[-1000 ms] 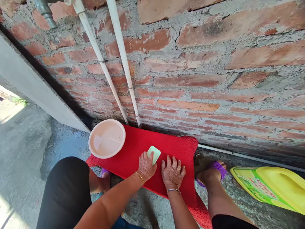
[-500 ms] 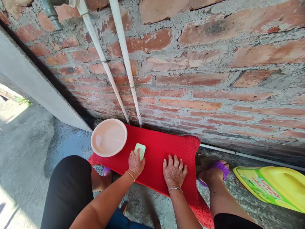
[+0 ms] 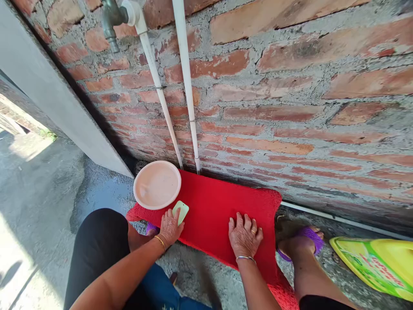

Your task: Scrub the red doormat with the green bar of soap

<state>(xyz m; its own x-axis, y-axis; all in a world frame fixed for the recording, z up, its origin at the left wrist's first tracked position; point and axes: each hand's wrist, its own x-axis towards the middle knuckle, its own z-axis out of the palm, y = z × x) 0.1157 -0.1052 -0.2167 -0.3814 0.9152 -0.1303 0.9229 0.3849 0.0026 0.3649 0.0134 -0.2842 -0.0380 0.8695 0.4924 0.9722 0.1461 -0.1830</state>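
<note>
A red cloth (image 3: 206, 202) is spread over a low bench-like support, its rough edges hanging down at the sides. My left hand (image 3: 171, 227) grips a pale green scrub brush (image 3: 183, 212), a flat rounded block with a small hole at its far end, against the cloth's left part. Its underside is hidden. Fingers spread, my right hand (image 3: 245, 236) lies flat on the right half of the cloth. Close beyond my left hand, a pale pink basin (image 3: 158, 185) holding water rests on the cloth's left end.
A brick wall (image 3: 267, 112) rises right behind the cloth, with two white pipes (image 3: 190, 99) and a tap (image 3: 111, 23). On the floor at right lies a yellow-green detergent bottle (image 3: 377, 262). A grey slab (image 3: 67, 94) leans at left. My feet in purple slippers (image 3: 309, 241) flank the cloth.
My left hand has slid the scrub brush left and nearer to me, close to the basin. My right hand stays flat on the cloth. The view has shifted slightly left.
</note>
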